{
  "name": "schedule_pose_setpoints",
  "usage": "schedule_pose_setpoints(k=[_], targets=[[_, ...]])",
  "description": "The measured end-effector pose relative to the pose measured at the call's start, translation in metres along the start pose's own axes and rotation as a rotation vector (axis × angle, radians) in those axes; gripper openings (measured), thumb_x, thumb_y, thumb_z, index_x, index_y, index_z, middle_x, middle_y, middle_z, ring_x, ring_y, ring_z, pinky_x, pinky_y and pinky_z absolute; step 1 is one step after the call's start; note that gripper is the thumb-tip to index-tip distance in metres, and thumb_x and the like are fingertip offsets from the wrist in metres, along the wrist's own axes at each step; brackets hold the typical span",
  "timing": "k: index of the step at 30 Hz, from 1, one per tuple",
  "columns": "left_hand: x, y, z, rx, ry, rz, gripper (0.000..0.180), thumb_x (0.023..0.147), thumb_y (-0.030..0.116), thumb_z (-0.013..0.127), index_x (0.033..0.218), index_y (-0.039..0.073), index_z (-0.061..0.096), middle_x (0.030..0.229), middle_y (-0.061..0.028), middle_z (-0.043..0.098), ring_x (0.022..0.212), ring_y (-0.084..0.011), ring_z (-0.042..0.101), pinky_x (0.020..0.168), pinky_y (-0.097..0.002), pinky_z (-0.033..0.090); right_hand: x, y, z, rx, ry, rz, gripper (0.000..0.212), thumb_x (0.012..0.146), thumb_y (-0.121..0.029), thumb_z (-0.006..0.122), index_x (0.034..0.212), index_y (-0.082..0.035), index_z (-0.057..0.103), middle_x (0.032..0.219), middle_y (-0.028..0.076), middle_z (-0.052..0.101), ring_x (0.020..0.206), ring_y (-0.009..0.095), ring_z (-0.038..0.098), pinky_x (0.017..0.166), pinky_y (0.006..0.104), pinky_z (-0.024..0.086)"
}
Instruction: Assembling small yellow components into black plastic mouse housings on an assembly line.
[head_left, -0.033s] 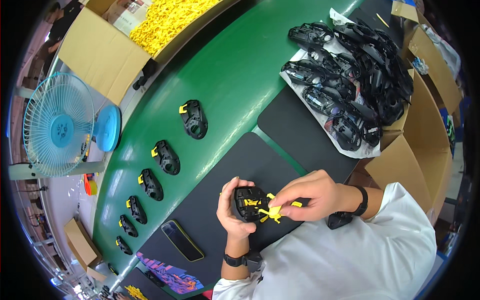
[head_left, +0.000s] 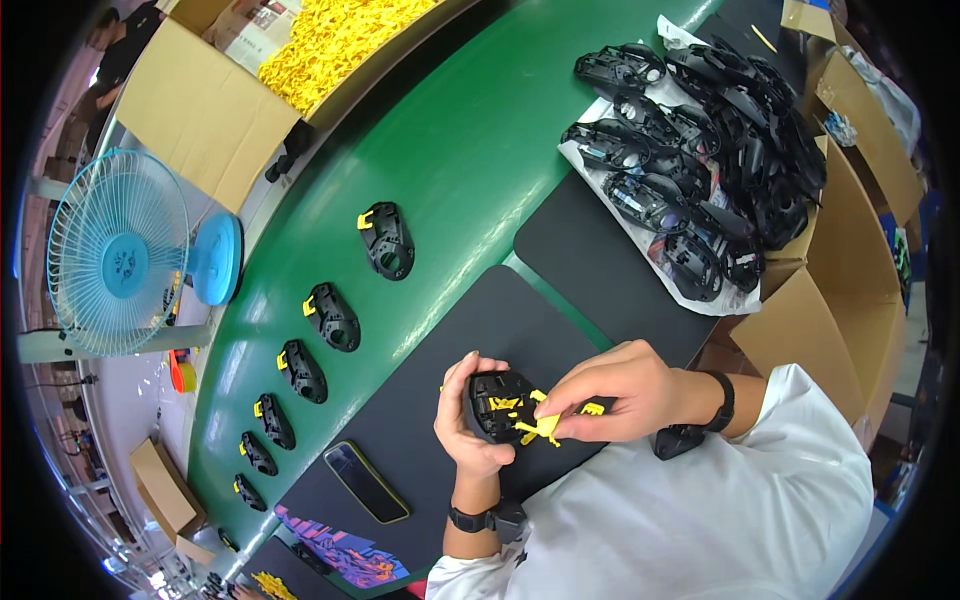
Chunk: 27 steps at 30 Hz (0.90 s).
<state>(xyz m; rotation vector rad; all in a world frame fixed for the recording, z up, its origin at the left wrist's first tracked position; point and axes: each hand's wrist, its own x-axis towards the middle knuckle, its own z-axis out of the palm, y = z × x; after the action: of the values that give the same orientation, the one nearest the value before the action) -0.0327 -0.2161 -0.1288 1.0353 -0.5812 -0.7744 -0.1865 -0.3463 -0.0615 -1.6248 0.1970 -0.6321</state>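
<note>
My left hand (head_left: 468, 415) is curled round a black plastic shell shaped like a computer mouse (head_left: 497, 385), inner side up. Yellow plastic pieces (head_left: 503, 405) lie inside the shell. Between the thumb and fingers of my right hand (head_left: 620, 392) is a branched yellow plastic piece (head_left: 544, 428), at the shell's right edge. Another bit of yellow (head_left: 594, 408) shows between that hand's fingers; I cannot tell whether it is part of the same piece. Both hands are above a black mat (head_left: 460, 340).
Several black shells with yellow clips (head_left: 387, 240) stand in a row on the green surface (head_left: 450, 160). More shells (head_left: 690, 150) are heaped at the right by a cardboard box (head_left: 850, 270). Yellow parts (head_left: 340, 45) fill a far box. A phone (head_left: 366, 482) and fan (head_left: 120, 255) are at left.
The yellow piece in my right hand has tilted slightly at the shell's edge. My left hand still holds the shell in nearly the same place.
</note>
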Motion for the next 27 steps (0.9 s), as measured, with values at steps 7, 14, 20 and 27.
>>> schedule_pose_setpoints(k=[7, 14, 20, 27], targets=[[0.007, -0.009, 0.018, 0.234, 0.072, 0.245, 0.11, 0.05, 0.069, 0.083, 0.125, -0.005, 0.053, 0.113, -0.015, 0.054, 0.102, -0.0263, 0.06, 0.091, -0.0419, 0.052, 0.007, 0.015, 0.007, 0.033, 0.044, -0.072, 0.017, 0.084, -0.009, 0.076, 0.1, -0.008, 0.075, 0.101, 0.006, 0.064, 0.083, 0.014, 0.064, 0.071, 0.0242, 0.052], [0.006, -0.013, 0.015, 0.321, 0.177, 0.273, 0.11, 0.052, 0.074, 0.079, 0.125, -0.005, 0.054, 0.113, -0.0143, 0.053, 0.1, -0.0258, 0.058, 0.089, -0.0409, 0.052, 0.008, 0.009, 0.001, -0.142, -0.026, -0.11, 0.018, 0.078, -0.003, 0.078, 0.096, -0.005, 0.074, 0.095, 0.008, 0.07, 0.081, 0.018, 0.07, 0.068, 0.0261, 0.056], [0.007, -0.015, 0.022, 0.386, 0.167, 0.291, 0.111, 0.054, 0.079, 0.074, 0.125, -0.004, 0.054, 0.111, -0.0151, 0.054, 0.099, -0.0265, 0.059, 0.088, -0.041, 0.052, 0.008, 0.015, 0.002, -0.078, 0.041, -0.11, 0.018, 0.08, -0.003, 0.076, 0.098, -0.004, 0.074, 0.096, 0.009, 0.071, 0.08, 0.017, 0.069, 0.066, 0.0257, 0.056], [0.007, -0.015, 0.022, 0.409, 0.14, 0.321, 0.104, 0.056, 0.07, 0.08, 0.126, -0.003, 0.055, 0.115, -0.0144, 0.053, 0.102, -0.0275, 0.059, 0.087, -0.0405, 0.052, 0.009, 0.015, -0.004, -0.153, -0.018, -0.111, 0.024, 0.082, -0.001, 0.073, 0.106, -0.005, 0.074, 0.098, 0.008, 0.071, 0.081, 0.019, 0.069, 0.072, 0.029, 0.055]])
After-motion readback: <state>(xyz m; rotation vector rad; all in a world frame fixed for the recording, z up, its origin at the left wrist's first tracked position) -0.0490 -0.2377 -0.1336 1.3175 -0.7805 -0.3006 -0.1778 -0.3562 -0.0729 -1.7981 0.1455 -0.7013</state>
